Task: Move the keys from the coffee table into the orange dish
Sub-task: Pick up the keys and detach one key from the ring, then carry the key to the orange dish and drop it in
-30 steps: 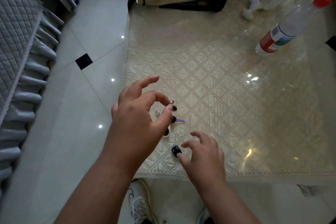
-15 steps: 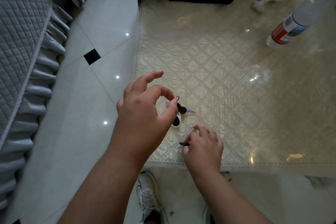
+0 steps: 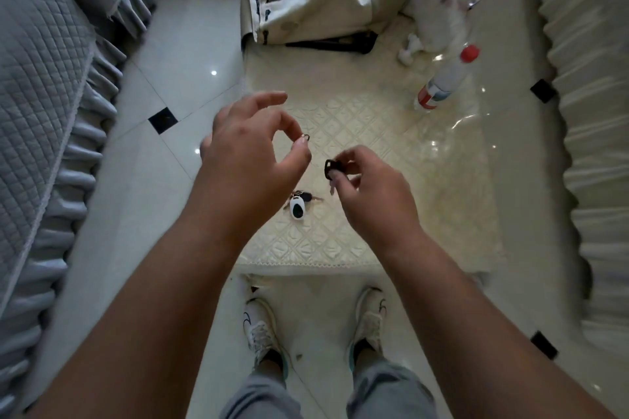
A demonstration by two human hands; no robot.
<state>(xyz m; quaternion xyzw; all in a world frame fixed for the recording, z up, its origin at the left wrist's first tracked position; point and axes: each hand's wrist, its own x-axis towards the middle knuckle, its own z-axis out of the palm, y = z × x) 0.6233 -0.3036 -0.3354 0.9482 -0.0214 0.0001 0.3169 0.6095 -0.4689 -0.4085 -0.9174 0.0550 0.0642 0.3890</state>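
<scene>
I am at the pick-up step. My left grip [image 3: 250, 160] pinches a small silver metal key ring [image 3: 305, 137] between thumb and forefinger, the other fingers spread loose. My right grip [image 3: 372, 201] is closed round a flat black plastic key fob [image 3: 329, 169]. Both are held above the near half of the cream quilted counter [image 3: 374, 119]. Between and below them, toward the counter's near edge, is a bunch of keys with a white oval fob [image 3: 297, 208]; I cannot tell whether it hangs from the ring or lies on the cloth. The orange dish is nowhere in view, so I judge the next move is to find it and carry everything there without letting anything slip. I count one ring, one black fob, one white-fob bunch, and one clear plastic bottle with a red cap [image 3: 446, 78] lying toward the far right edge.
</scene>
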